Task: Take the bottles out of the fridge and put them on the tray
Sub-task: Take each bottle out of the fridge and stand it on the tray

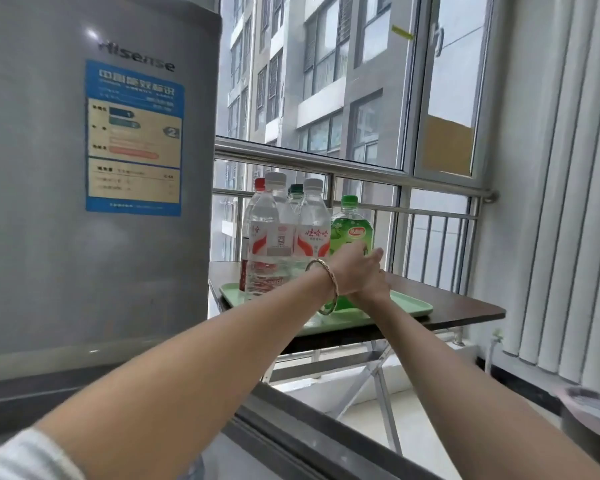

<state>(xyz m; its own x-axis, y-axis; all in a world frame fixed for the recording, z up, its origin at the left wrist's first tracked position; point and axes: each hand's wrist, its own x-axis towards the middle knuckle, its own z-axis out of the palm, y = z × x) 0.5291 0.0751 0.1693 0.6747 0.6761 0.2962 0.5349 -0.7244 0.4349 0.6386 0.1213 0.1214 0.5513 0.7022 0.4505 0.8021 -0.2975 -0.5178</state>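
Both hands met at the green bottle (351, 227) on the tray (413, 308). The left hand (355, 271) hid the right (couldn't tell either's fingers' grip). Two clear bottles (269, 237), red-capped and dark-green-capped ones behind, fridge (49, 202) beside the bench (465, 306).

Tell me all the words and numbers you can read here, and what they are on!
"Hisense": fridge door.
"1" and "2": blue energy sticker on that door. Its Chinese heading and small print are too blurred to read.
"娃哈哈": red label of the right-hand water bottle.
Label of the left-hand water bottle: only partly in view, unreadable.
Red logo on the green bottle: too small to read.
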